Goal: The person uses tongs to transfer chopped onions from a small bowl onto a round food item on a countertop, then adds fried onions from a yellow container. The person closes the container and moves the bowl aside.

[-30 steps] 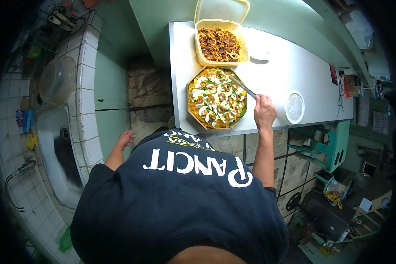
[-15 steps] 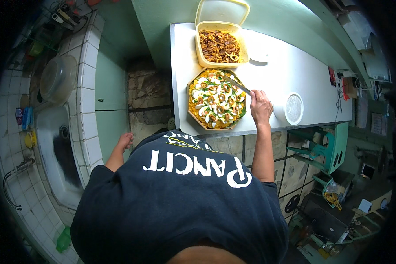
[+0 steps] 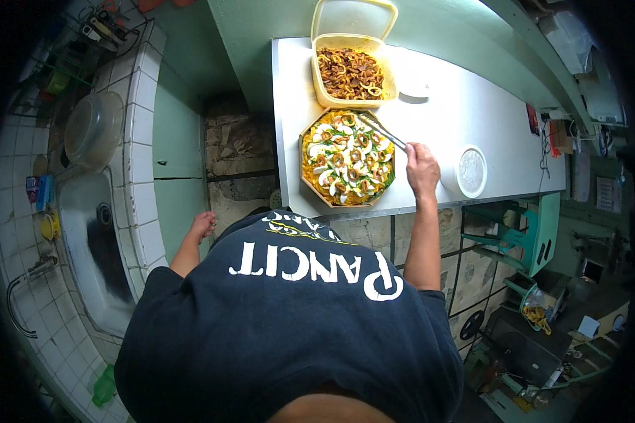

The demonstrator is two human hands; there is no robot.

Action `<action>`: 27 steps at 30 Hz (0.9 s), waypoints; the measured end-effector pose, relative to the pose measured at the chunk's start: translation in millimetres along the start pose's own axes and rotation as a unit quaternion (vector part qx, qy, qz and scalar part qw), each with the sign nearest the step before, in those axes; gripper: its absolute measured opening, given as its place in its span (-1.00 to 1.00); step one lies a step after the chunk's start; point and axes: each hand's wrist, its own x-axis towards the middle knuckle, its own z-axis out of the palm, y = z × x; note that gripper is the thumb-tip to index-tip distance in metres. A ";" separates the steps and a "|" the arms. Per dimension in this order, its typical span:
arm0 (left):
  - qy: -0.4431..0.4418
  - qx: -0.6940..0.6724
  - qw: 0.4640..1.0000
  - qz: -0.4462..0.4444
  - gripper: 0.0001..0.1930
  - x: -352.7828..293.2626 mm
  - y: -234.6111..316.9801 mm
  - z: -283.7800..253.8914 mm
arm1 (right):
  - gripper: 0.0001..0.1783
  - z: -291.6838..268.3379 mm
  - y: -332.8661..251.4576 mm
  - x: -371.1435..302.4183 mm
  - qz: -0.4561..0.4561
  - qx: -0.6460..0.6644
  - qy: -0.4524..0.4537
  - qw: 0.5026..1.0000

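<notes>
Head view: tongs (image 3: 386,132) in the right hand (image 3: 423,169), over an eight-sided tray (image 3: 310,189)

Biggest thing before me is the white worktop (image 3: 504,141), stretching from twelve round to three o'clock. Across the room, around nine, a pale sink (image 3: 85,233) is set among white tiles. Between them stands the person in a dark shirt (image 3: 296,345) with white lettering, filling the six o'clock side.

Near twelve, a yellowish rectangular container (image 3: 353,103) of dark brown pieces and rings has its lid (image 3: 355,20) tipped back. The tray sits just beside it, nearer the person, at one o'clock from the middle; yellow food fills it, topped with white egg slices (image 3: 319,149), brown rings and bits of green. At half past two, a round white tub (image 3: 449,173) stands near the worktop's edge.

The right hand, at two o'clock, has its fingers wrapped about the tongs, whose tips reach the tray's one o'clock side; I can't tell whether they touch the food. The left hand (image 3: 204,223) hangs at nine, fingers loosely bent, gripping nothing I can see.
</notes>
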 end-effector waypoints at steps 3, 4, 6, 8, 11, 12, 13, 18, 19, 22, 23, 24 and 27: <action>0.000 0.108 0.994 0.024 -0.66 1.0 -2.8 -4.8 | -0.72 -22.6 15.0 -8.8 0.020 0.005 0.035 0.999; 0.000 0.086 0.996 0.015 -0.66 1.2 -4.1 -5.0 | -0.72 -26.4 18.2 -12.6 0.031 -0.022 0.018 0.999; 0.001 0.041 0.999 -0.004 -0.66 1.1 -6.0 -4.6 | -0.72 -30.8 23.5 -18.9 0.035 -0.044 0.001 0.998; 0.001 0.051 0.999 -0.014 -0.65 1.1 -5.4 -4.9 | -0.73 -29.6 25.7 -25.1 0.033 -0.071 -0.011 0.997; 0.002 0.074 0.997 -0.007 -0.63 2.0 -0.2 -5.2 | -0.74 -27.2 28.9 -29.0 0.038 -0.078 -0.009 0.996; 0.007 0.076 0.997 -0.007 -0.63 2.8 2.1 -5.4 | -0.74 -26.5 30.1 -28.7 0.042 -0.073 -0.005 0.996; 0.000 0.072 0.997 0.010 -0.62 3.6 4.3 -5.2 | -0.74 -25.5 30.9 -27.7 0.038 -0.046 0.015 0.998; -0.001 0.039 0.999 0.022 -0.63 6.9 12.3 -3.1 | -0.73 -19.4 30.4 -20.2 0.030 -0.059 0.001 0.998; -0.001 0.036 0.999 0.021 -0.63 6.5 12.7 -3.1 | -0.74 -19.4 29.5 -19.6 0.022 -0.050 -0.004 0.998; 0.001 0.032 0.999 0.012 -0.63 2.2 11.8 -4.1 | -0.73 -26.3 27.0 -20.7 0.045 -0.034 0.016 0.998; 0.000 0.035 0.999 0.007 -0.63 0.7 11.6 -4.4 | -0.72 -29.3 25.5 -22.3 0.043 -0.043 0.006 0.998; 0.008 0.052 0.999 -0.001 -0.63 -0.6 11.4 -4.6 | -0.71 -32.2 23.7 -24.5 0.039 -0.041 0.006 0.998; -0.001 0.075 0.997 0.007 -0.63 -4.3 9.8 -5.0 | -0.70 -32.2 14.2 -30.6 0.021 -0.036 -0.025 0.999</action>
